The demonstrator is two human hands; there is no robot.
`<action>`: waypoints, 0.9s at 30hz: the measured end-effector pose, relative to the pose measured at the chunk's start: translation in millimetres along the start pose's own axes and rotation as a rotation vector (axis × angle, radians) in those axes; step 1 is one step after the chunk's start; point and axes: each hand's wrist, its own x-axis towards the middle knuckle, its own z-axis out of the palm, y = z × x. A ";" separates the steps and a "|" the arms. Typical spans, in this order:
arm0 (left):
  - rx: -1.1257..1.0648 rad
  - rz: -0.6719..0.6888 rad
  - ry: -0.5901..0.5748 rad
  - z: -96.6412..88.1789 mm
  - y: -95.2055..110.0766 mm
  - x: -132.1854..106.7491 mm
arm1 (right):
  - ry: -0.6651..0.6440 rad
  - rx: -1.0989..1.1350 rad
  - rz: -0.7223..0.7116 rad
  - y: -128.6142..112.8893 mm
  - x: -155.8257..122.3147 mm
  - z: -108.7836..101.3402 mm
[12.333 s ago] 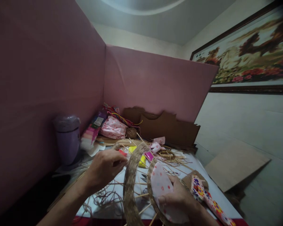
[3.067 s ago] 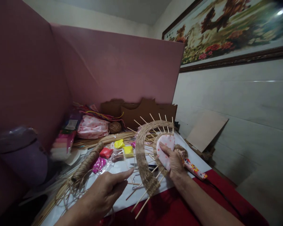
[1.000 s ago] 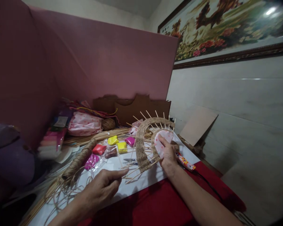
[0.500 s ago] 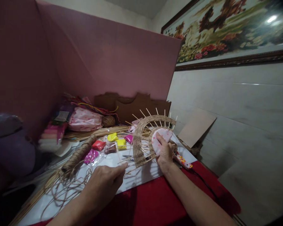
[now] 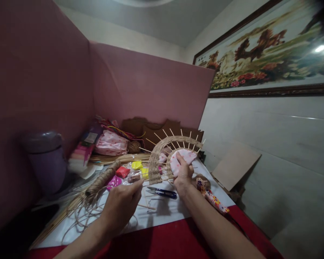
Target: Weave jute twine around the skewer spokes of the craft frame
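Observation:
My right hand (image 5: 184, 176) grips a half-round woven fan (image 5: 157, 155) at its pink spotted cloth centre (image 5: 189, 157), thumb lying on the cloth. Thin wooden sticks radiate from the centre through an arched band of twine and poke out past its edge. At the fan's lower left, my left hand (image 5: 124, 201) has thumb and forefinger pinched at the tip of one stick. Below the fan, dark-handled thread snips (image 5: 166, 193) lie on a white sheet (image 5: 172, 212).
A roll of twine (image 5: 104, 177) with loose strands lies left, beside bright clay packets (image 5: 122, 172). A flowered tool (image 5: 215, 202) rests right. Behind are a pink cloth bundle (image 5: 112, 142), long sticks and cardboard. A purple bin (image 5: 47, 165) stands left; red cloth (image 5: 162, 241) covers the front.
The view has tilted up and turned left. The fan is raised a little with my right hand, uncovering the snips; my left hand stays at its lower-left stick ends.

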 end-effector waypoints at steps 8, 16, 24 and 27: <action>0.108 -0.035 -0.067 10.0 -1.0 -3.6 | 0.013 0.015 0.020 28.6 -3.1 -9.2; 0.119 -0.005 -0.072 12.0 5.2 -8.2 | -0.002 0.038 0.014 30.1 2.0 -15.1; 0.134 0.065 0.008 17.9 4.8 -11.3 | -0.007 0.089 0.039 24.9 3.4 -14.3; 0.140 0.099 0.035 18.9 5.5 -12.3 | 0.022 0.097 0.070 26.2 5.7 -14.5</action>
